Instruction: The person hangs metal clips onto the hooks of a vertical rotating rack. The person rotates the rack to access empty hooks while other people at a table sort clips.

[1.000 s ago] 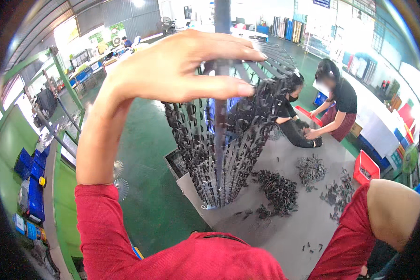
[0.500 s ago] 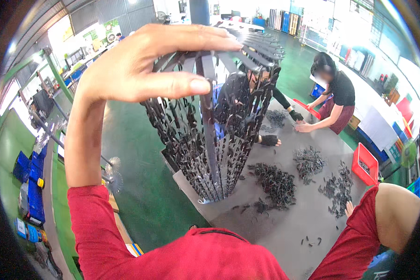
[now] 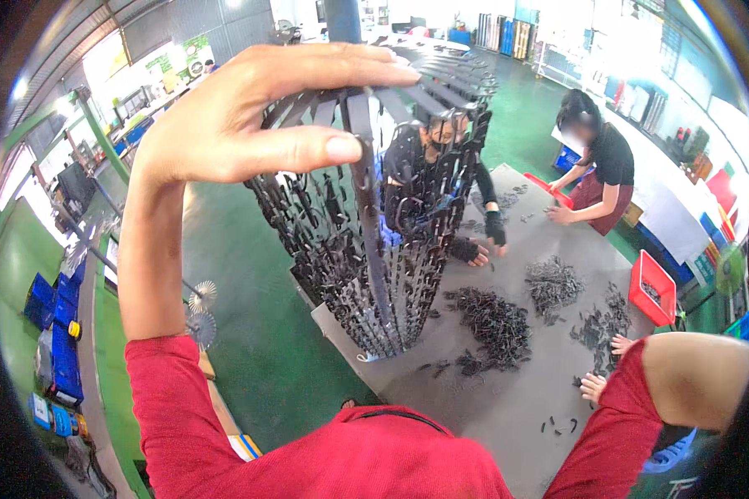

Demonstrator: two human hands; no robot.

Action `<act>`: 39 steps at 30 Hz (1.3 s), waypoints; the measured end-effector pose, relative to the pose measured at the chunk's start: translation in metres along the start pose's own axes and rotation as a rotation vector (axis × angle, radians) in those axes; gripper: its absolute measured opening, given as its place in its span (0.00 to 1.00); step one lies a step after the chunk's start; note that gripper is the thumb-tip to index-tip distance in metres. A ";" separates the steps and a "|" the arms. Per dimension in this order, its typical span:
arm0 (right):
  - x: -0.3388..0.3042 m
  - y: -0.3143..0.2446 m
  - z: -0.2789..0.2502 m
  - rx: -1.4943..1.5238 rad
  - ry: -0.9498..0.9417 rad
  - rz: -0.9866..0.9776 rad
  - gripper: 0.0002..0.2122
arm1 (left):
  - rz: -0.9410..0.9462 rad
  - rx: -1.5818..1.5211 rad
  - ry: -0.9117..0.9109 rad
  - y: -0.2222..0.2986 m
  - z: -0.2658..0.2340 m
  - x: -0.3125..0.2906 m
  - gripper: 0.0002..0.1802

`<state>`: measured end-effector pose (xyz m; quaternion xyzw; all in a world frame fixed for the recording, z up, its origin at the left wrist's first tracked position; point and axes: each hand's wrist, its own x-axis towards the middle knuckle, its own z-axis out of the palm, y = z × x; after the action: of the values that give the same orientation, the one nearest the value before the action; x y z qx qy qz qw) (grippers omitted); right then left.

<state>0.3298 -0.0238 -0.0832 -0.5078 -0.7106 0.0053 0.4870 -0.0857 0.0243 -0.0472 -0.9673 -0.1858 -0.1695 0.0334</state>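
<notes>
The left hand [image 3: 241, 110] is at the upper left of centre, spread well open, thumb apart from the fingers and closed on nothing. It overlaps the near upper rim of the tall black rack [image 3: 370, 233]; whether it touches the spokes cannot be told. The right hand is out of view, so its state cannot be told.

The rack fills the middle of the frame, narrowing to a lower end beside the left edge of the grey desk [image 3: 474, 424]. Beyond that edge, green floor [image 3: 258, 349] runs down the left of centre. A dark heap of small pieces [image 3: 493, 328] lies just right of the rack's foot. Grey surface stretches below it toward the lower middle. At right, a red tray [image 3: 649, 313] and a co-worker's hands [image 3: 592, 387] border the right forearm [image 3: 699, 374]. Another co-worker's gloved hands [image 3: 494, 226] are close to the rack's right side.
</notes>
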 end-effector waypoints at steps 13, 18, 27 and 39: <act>0.135 -0.122 0.111 0.238 -0.462 -0.243 0.39 | 0.089 -0.079 -0.003 0.019 -0.002 0.005 0.37; 0.141 -0.149 0.126 0.624 -0.753 -0.376 0.29 | 0.123 -0.091 -0.006 0.018 -0.002 0.002 0.40; 0.150 -0.165 0.152 0.542 -0.570 -0.321 0.14 | 0.295 -0.219 0.040 0.019 -0.026 0.001 0.48; 0.147 -0.175 0.156 0.246 -0.289 -0.301 0.28 | 0.013 0.037 0.070 0.024 -0.010 -0.005 0.41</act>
<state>0.0937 0.0742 0.0240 -0.3268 -0.8346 0.0916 0.4338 -0.0839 -0.0013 -0.0394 -0.9612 -0.1812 -0.1994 0.0591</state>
